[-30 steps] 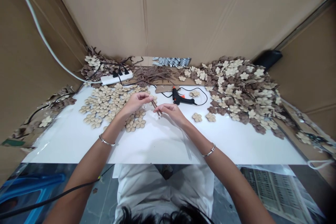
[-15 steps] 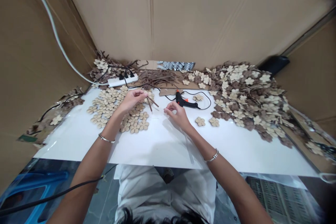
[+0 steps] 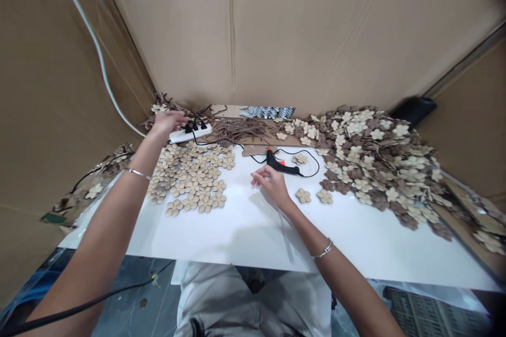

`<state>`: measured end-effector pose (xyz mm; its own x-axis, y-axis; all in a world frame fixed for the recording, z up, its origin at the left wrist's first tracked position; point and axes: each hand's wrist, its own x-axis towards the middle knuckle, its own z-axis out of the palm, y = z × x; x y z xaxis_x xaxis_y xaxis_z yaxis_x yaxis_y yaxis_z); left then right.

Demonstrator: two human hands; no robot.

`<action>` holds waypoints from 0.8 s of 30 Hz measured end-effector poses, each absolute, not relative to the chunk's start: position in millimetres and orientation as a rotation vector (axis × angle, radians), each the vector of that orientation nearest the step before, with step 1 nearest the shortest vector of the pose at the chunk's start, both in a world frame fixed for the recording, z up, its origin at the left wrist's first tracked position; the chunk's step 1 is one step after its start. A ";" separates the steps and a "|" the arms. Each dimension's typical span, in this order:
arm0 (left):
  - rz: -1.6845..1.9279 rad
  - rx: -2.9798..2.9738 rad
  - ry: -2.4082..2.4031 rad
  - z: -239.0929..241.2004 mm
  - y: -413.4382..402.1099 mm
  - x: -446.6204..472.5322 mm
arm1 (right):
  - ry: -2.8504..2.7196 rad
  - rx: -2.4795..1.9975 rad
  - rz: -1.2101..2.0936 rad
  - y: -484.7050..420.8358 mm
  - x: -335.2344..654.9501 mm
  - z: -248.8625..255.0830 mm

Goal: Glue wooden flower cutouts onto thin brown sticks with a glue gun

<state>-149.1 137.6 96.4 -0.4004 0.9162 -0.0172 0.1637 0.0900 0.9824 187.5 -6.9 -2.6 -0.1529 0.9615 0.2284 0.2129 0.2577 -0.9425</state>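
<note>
My left hand (image 3: 168,121) is stretched far to the back left, over the small heap of brown and cream flowers (image 3: 160,109) behind the white power strip (image 3: 190,134). Its fingers curl downward and I cannot make out whether they hold anything. My right hand (image 3: 271,183) rests on the white table (image 3: 245,226) near the middle, fingers loosely bent and pinched at the tips, with nothing visible in them. The black glue gun (image 3: 281,164) lies just behind that hand. Several cream wooden flowers (image 3: 190,176) are spread between the two hands.
A big heap of brown and cream flowers (image 3: 379,158) fills the back right. Brown sticks (image 3: 241,129) lie on cardboard at the back centre. Two loose flowers (image 3: 314,196) sit right of my right hand. Cardboard walls (image 3: 300,37) enclose the table. A black cable (image 3: 79,305) runs at the lower left.
My left hand, which held brown sticks by the flower patch, has reached away to the back left heap. My right hand stayed near the middle. The camera tilted up.
</note>
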 end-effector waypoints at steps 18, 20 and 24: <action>0.962 2.378 1.341 31.7 135.5 1.2 | -1.676 -1.555 0.114 30.4 246.5 -3.8; 0.955 2.348 1.356 30.5 136.9 5.8 | -1.668 -1.546 0.119 32.2 248.4 -5.7; 1.005 2.252 1.321 29.6 119.3 4.9 | -1.700 -1.522 0.168 31.8 243.1 -7.3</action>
